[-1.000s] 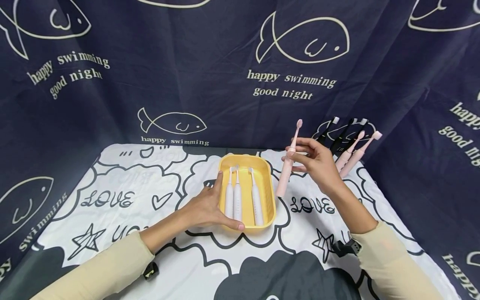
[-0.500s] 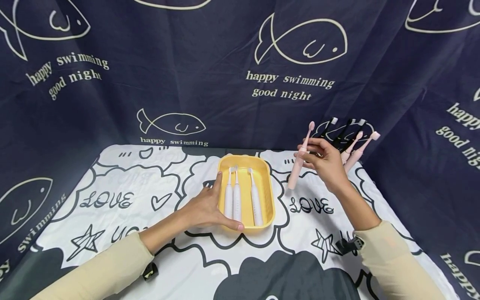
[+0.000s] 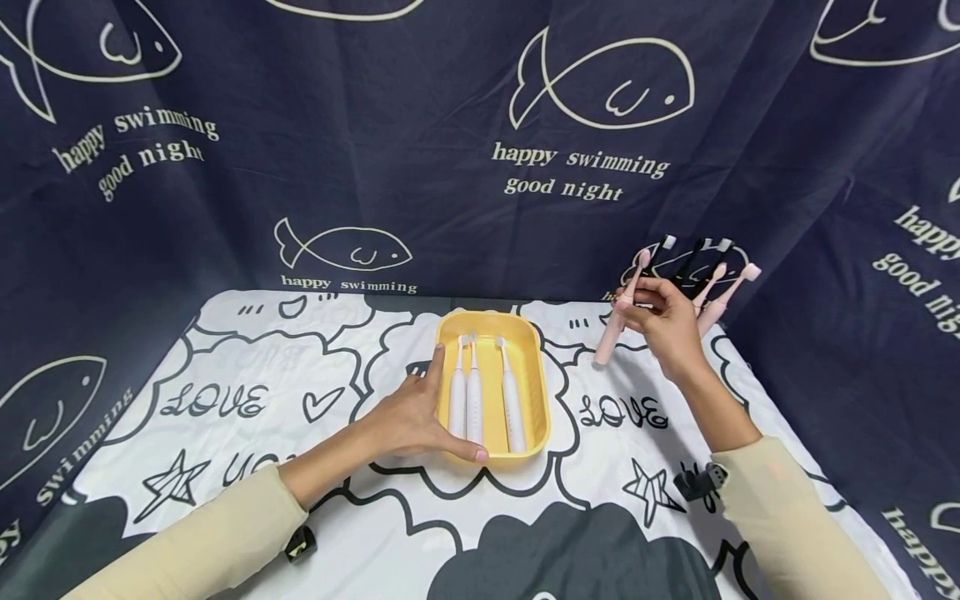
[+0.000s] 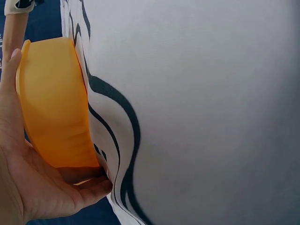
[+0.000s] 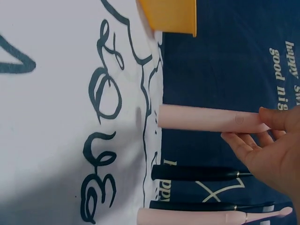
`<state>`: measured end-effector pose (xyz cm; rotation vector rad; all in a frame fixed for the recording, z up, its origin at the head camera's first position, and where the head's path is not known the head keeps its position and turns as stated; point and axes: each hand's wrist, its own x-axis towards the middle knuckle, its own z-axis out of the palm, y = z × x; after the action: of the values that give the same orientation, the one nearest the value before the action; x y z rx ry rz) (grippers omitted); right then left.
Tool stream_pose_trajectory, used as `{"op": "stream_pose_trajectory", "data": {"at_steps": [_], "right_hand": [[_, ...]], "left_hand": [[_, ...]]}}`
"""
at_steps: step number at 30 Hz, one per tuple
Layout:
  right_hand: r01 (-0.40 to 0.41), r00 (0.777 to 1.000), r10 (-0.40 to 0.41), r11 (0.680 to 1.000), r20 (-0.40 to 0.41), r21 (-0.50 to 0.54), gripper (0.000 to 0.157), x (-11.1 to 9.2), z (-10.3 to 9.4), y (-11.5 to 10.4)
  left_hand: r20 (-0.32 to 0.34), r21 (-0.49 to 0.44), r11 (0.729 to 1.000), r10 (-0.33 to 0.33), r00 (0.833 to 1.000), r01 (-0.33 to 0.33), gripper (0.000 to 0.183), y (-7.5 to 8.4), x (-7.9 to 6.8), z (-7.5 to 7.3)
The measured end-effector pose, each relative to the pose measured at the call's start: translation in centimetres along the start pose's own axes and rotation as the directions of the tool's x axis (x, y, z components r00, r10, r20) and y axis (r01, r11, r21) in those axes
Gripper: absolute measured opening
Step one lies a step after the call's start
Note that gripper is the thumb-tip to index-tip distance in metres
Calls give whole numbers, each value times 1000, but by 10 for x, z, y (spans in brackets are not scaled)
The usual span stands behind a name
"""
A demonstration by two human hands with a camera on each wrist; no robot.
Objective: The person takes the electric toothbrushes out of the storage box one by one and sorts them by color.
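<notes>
Pink toothbrush (image 3: 615,327) in right grip (image 3: 663,323), handle (image 3: 609,343) below, head (image 3: 644,258) above.

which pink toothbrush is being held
The leftmost pink toothbrush in the head view, pinched by the right hand; the other two pink toothbrushes are farther right, in neither hand.

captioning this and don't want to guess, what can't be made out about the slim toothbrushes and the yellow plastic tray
Head view: lower handles of the slim black toothbrushes, behind the right hand.
Head view: marks on the slim white toothbrushes, too small to read.
Left wrist view: inside of the rounded yellow plastic tray, hidden by its outer wall.
Right wrist view: bristles of the held pink toothbrush, lost behind the hand or past the right edge.
</notes>
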<state>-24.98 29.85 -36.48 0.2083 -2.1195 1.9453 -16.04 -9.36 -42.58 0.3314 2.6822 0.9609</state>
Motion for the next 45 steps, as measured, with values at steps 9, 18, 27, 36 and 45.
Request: {"op": "stream_pose_trajectory", "data": {"at_steps": [9,18,27,36,45], "right_hand": [[-62,993,58,998,-102,-33,28,9,-9,12],[-66,976,46,994,-214,-87,26,15,-13,21],[-37,964,8,994,-265,-102,27,19,-14,28],[-36,959,-6,989,-282,-141,40,22,-18,38],[-71,952,12,981,-307,-182,44,22,-19,39]], "left_hand": [[-1,-17,1000,14,1000,-14,182,0,0,0],[-2,-20,1000,18,1000,-18,180,1,1,0],[-2,-20,1000,20,1000,-20,180,0,0,1],[3,-29,1000,6,1000,-6,180,1,-2,1],[4,-25,999,25,1000,-25,180,1,-1,0]]}}
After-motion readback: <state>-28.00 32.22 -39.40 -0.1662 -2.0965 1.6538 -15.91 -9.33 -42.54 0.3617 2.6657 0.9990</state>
